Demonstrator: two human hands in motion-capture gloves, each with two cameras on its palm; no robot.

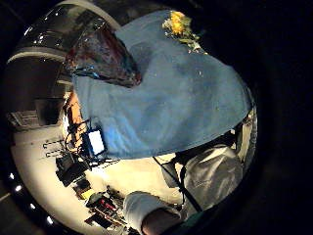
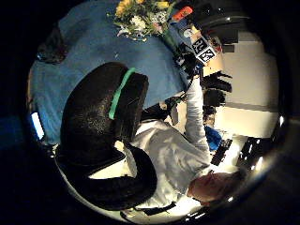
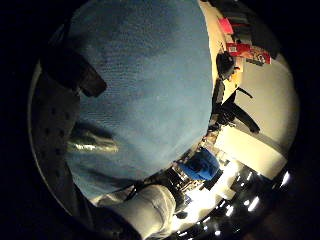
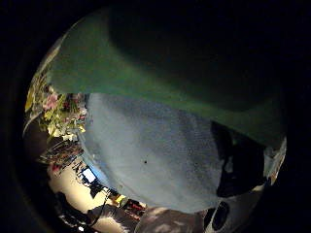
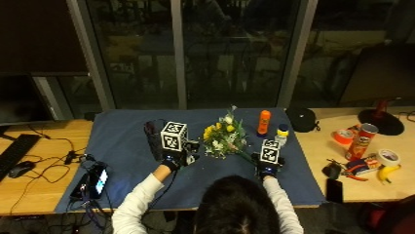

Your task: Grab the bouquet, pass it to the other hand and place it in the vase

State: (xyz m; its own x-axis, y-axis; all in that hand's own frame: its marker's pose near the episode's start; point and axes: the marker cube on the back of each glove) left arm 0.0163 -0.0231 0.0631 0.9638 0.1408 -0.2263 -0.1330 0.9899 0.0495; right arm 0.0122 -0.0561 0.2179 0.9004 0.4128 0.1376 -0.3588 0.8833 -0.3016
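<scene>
The person reaches both forearms over the blue cloth. The left hand is beside the dark vase, its fingers curled and holding nothing in the thumb-side view. The right hand is near the stems of the bouquet, which lies on the cloth between the hands; its grip cannot be told. Dark windows stand behind the wooden table.

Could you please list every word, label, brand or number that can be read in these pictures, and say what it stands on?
No text can be read.
Red can with a yellow lid at the table's right: its print is too blurred to read.
Orange bottle on the blue cloth: no legible label.
Lit phone screen: too small to read.
</scene>
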